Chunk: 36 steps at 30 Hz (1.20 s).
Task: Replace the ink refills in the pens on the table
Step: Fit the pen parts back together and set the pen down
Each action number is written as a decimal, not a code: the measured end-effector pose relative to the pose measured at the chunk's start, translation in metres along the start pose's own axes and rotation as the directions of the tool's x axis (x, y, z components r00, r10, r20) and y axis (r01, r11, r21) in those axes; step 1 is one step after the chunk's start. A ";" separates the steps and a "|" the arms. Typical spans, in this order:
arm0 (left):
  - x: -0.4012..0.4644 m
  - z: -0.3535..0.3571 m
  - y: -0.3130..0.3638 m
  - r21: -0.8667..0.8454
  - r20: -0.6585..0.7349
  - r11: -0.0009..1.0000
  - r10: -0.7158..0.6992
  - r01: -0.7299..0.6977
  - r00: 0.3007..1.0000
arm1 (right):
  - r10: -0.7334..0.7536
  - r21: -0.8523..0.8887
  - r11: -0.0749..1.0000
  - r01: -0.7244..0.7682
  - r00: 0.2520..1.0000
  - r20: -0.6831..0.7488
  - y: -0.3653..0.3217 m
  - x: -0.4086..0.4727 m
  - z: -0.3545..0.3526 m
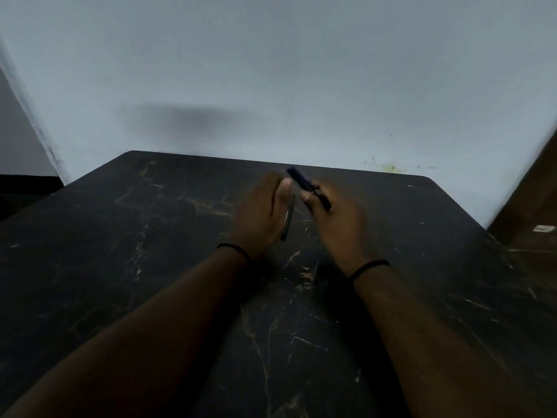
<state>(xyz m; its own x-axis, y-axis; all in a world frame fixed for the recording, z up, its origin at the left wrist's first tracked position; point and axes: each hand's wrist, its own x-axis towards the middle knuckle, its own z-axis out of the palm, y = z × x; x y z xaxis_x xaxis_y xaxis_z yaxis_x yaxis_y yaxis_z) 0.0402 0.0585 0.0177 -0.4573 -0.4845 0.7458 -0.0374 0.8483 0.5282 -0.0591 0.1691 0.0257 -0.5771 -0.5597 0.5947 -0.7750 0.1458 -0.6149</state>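
Both hands are raised over the middle of the black marble-patterned table [150, 251], blurred by motion. My right hand [337, 218] grips a dark blue pen part [301, 181] that sticks up and to the left from its fingers. My left hand [262, 212] holds a thin dark pen piece [287, 218] that runs down along the inner edge of the palm. The two hands are close together, a small gap between them. Each wrist wears a thin black band.
A pale wall stands right behind the table's far edge. A brown wooden surface [530, 206] rises at the right, past the table's right corner. A dark opening lies at the far left.
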 end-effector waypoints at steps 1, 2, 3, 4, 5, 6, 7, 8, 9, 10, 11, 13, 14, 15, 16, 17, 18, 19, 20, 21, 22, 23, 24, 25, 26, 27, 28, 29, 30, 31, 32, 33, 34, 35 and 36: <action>0.001 -0.003 -0.003 -0.008 -0.043 1.000 -0.028 0.027 0.999 | -0.093 -0.101 0.990 0.097 0.995 0.040 -0.002 -0.002 0.002; 0.003 -0.005 -0.007 0.001 -0.064 0.999 -0.050 0.050 0.997 | -0.154 -0.152 0.974 0.166 0.984 0.086 -0.004 -0.003 0.003; 0.004 -0.007 -0.010 0.014 -0.074 0.997 -0.071 0.072 0.995 | -0.193 -0.189 0.958 0.215 0.973 0.124 -0.006 -0.005 0.005; 0.005 -0.009 -0.012 0.025 -0.078 0.995 -0.091 0.093 0.993 | -0.210 -0.221 0.945 0.240 0.966 0.152 -0.007 -0.006 0.006; 0.006 -0.010 -0.014 0.037 -0.075 0.994 -0.103 0.106 0.992 | -0.207 -0.231 0.941 0.246 0.962 0.179 -0.008 -0.007 0.007; 0.006 -0.010 -0.016 0.050 -0.065 0.993 -0.108 0.111 0.992 | -0.193 -0.221 0.946 0.238 0.959 0.207 -0.009 -0.007 0.006; 0.007 -0.010 -0.019 0.063 -0.045 0.991 -0.113 0.116 0.993 | -0.170 -0.207 0.953 0.220 0.957 0.236 -0.010 -0.007 0.005; 0.006 -0.010 -0.021 0.075 -0.022 0.990 -0.119 0.120 0.993 | -0.148 -0.200 0.959 0.203 0.954 0.262 -0.011 -0.008 0.004; 0.006 -0.010 -0.022 0.077 -0.004 0.990 -0.121 0.121 0.993 | -0.132 -0.199 0.961 0.192 0.950 0.283 -0.014 -0.008 0.003; 0.006 -0.010 -0.023 0.071 0.008 0.991 -0.117 0.116 0.993 | -0.120 -0.201 0.962 0.185 0.947 0.298 -0.016 -0.009 0.002; 0.006 -0.010 -0.024 0.061 0.014 0.992 -0.109 0.108 0.994 | -0.110 -0.206 0.962 0.179 0.945 0.308 -0.018 -0.009 0.001; 0.007 -0.012 -0.023 0.055 0.017 0.994 -0.096 0.095 0.995 | -0.100 -0.245 0.952 0.184 0.942 0.319 -0.020 -0.011 0.001; 0.007 -0.012 -0.022 0.061 0.016 0.994 -0.091 0.090 0.996 | -0.101 -0.266 0.945 0.192 0.942 0.321 -0.021 -0.012 0.002; 0.008 -0.012 -0.021 0.069 0.015 0.994 -0.088 0.087 0.996 | -0.099 -0.281 0.940 0.195 0.942 0.321 -0.022 -0.013 0.002; 0.008 -0.012 -0.021 0.074 0.016 0.994 -0.087 0.085 0.996 | -0.097 -0.290 0.937 0.195 0.943 0.318 -0.022 -0.014 0.004; 0.008 -0.012 -0.020 0.070 0.020 0.994 -0.087 0.085 0.996 | -0.098 -0.301 0.933 0.196 0.945 0.311 -0.022 -0.014 0.004; 0.007 -0.012 -0.021 0.065 0.027 0.994 -0.087 0.085 0.996 | -0.103 -0.315 0.928 0.200 0.949 0.300 -0.022 -0.014 0.005; 0.007 -0.012 -0.021 0.065 0.031 0.995 -0.084 0.082 0.996 | -0.109 -0.332 0.921 0.206 0.952 0.287 -0.021 -0.014 0.006; 0.007 -0.012 -0.021 0.071 0.033 0.994 -0.083 0.080 0.996 | -0.115 -0.346 0.914 0.211 0.954 0.276 -0.021 -0.014 0.007; 0.007 -0.012 -0.021 0.080 0.032 0.994 -0.083 0.080 0.996 | -0.121 -0.357 0.909 0.214 0.956 0.266 -0.020 -0.013 0.008; 0.007 -0.012 -0.022 0.084 0.032 0.993 -0.084 0.081 0.996 | -0.123 -0.366 0.906 0.214 0.959 0.256 -0.020 -0.013 0.009; 0.008 -0.011 -0.022 0.084 0.033 0.993 -0.083 0.080 0.996 | -0.122 -0.375 0.902 0.212 0.961 0.249 -0.020 -0.013 0.010; 0.008 -0.011 -0.021 0.082 0.035 0.994 -0.080 0.076 0.996 | -0.116 -0.384 0.900 0.207 0.962 0.247 -0.019 -0.013 0.010; 0.008 -0.011 -0.021 0.077 0.037 0.994 -0.078 0.075 0.996 | -0.108 -0.392 0.898 0.201 0.963 0.246 -0.018 -0.012 0.011; 0.008 -0.012 -0.021 0.064 0.038 0.995 -0.082 0.079 0.996 | -0.097 -0.398 0.897 0.190 0.965 0.243 -0.018 -0.012 0.011; 0.008 -0.013 -0.020 0.045 0.041 0.995 -0.090 0.088 0.995 | -0.087 -0.402 0.898 0.179 0.968 0.237 -0.017 -0.011 0.012; 0.009 -0.014 -0.020 0.033 0.043 0.995 -0.097 0.095 0.994 | -0.082 -0.407 0.897 0.171 0.970 0.228 -0.017 -0.010 0.012; 0.009 -0.016 -0.020 0.036 0.039 0.995 -0.094 0.093 0.995 | -0.083 -0.412 0.895 0.169 0.972 0.220 -0.017 -0.011 0.012; 0.009 -0.017 -0.020 0.048 0.028 0.995 -0.087 0.086 0.996 | -0.086 -0.414 0.894 0.169 0.974 0.210 -0.018 -0.012 0.012; 0.010 -0.018 -0.021 0.057 0.009 0.994 -0.088 0.088 0.996 | -0.087 -0.408 0.898 0.163 0.976 0.198 -0.017 -0.013 0.012; 0.010 -0.020 -0.022 0.049 -0.025 0.993 -0.106 0.107 0.994 | -0.080 -0.392 0.908 0.148 0.980 0.185 -0.016 -0.013 0.012; 0.012 -0.023 -0.025 0.016 -0.071 0.990 -0.140 0.141 0.988 | -0.065 -0.369 0.921 0.124 0.983 0.170 -0.015 -0.013 0.011; 0.013 -0.028 -0.031 -0.025 -0.113 0.983 -0.186 0.184 0.976 | -0.044 -0.349 0.932 0.095 0.988 0.151 -0.013 -0.013 0.010; 0.015 -0.033 -0.038 -0.044 -0.131 0.971 -0.239 0.235 0.962 | -0.025 -0.336 0.939 0.066 0.992 0.126 -0.010 -0.012 0.008; 0.017 -0.040 -0.048 -0.022 -0.112 0.957 -0.291 0.290 0.950 | -0.007 -0.326 0.945 0.039 0.995 0.099 -0.007 -0.010 0.005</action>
<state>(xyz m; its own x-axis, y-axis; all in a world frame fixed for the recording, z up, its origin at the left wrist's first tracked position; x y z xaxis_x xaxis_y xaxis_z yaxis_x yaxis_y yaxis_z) 0.0695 0.0014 0.0208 -0.3239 -0.7310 0.6006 -0.1491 0.6664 0.7306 -0.0462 0.1695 0.0211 -0.5431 -0.6385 0.5453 -0.8387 0.3813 -0.3888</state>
